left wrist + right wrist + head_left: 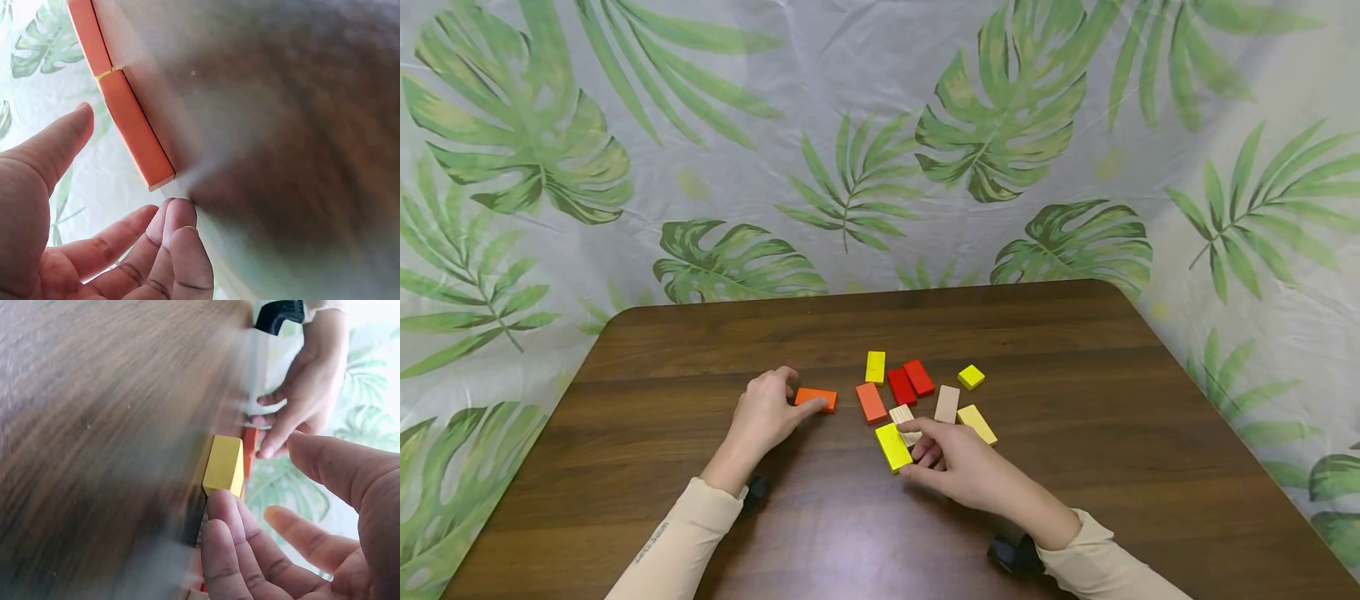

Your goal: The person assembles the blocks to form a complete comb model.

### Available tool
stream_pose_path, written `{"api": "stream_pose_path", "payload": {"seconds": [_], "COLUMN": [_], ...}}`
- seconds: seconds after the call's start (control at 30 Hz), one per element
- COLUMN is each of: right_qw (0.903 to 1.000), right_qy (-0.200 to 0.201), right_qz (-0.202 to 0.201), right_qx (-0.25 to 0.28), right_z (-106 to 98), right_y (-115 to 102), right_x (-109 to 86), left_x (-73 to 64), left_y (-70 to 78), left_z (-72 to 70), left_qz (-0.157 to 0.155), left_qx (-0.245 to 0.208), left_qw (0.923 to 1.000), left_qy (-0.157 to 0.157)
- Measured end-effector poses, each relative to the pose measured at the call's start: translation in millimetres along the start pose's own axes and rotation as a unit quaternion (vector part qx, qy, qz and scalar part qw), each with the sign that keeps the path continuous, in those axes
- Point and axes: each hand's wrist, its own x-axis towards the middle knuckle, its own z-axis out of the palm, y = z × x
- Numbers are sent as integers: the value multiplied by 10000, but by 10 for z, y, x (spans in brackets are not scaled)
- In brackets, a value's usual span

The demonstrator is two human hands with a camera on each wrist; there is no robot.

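Note:
In the head view, my left hand (767, 410) is around one end of an orange block (816, 399) lying flat on the wooden table. From the left wrist, that block (137, 131) shows a gap to the thumb, and the fingertips (181, 215) sit just past its near end. My right hand (970, 462) hovers by a bright yellow block (893, 447), which partly overlaps a ridged cream block (901, 413). In the right wrist view the fingertips (222, 503) are right at the yellow block's (224, 464) end, with the thumb well apart from it.
Beyond the hands lie a coral block (871, 403), two red blocks (902, 387), another yellow block (876, 367) and a small yellow piece (971, 377). A beige block (947, 403) and a pale yellow block (977, 425) are beside my right hand. A leaf-patterned curtain (865, 100) hangs behind the table (685, 350).

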Motion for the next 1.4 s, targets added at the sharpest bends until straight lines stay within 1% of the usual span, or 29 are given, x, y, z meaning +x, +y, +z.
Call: {"api": "stream_pose_path", "payload": {"seconds": [0.13,0.33,0.5,0.7,0.83,0.87,0.97,1.0,1.07,1.1,1.2,1.23,1.33,1.4], "right_qw": [10000,9997,9997,9998,9997,9991,9985,9976,9979,9990,9994,9997,9996,9995], "right_qy": [-26,-30,-4,-8,38,81,127,171,150,103,63,21,62,80], "right_qz": [-41,-198,-228,-173,-166,-349,-462,-602,-557,-356,-200,-40,-19,26], "right_qx": [3,143,38,-93,-157,-225,-250,-288,-307,-254,-275,-255,-285,-292], "right_z": [34,80,102,119,127,164,183,219,218,185,172,138,142,146], "right_y": [10,22,7,-6,7,107,156,251,248,151,109,17,23,29], "right_x": [12,29,62,102,120,140,155,179,189,175,181,164,171,178], "left_x": [9,36,67,91,102,104,111,114,122,125,139,141,143,136], "left_y": [6,18,38,52,56,55,46,40,26,18,-12,-19,-42,-53], "left_z": [3,22,35,42,38,36,27,24,17,13,-2,-8,-24,-32], "left_qz": [-32,8,-5,59,26,14,-23,-18,24,54,235,284,424,451], "left_qx": [21,84,114,179,137,117,2,-45,-174,-249,-399,-440,-457,-457], "left_qw": [10000,9999,9999,9997,9997,9997,9996,9995,9993,9990,9978,9973,9958,9950], "left_qy": [-71,-89,-109,-154,-215,-231,-293,-305,-335,-362,-469,-517,-676,-766]}}
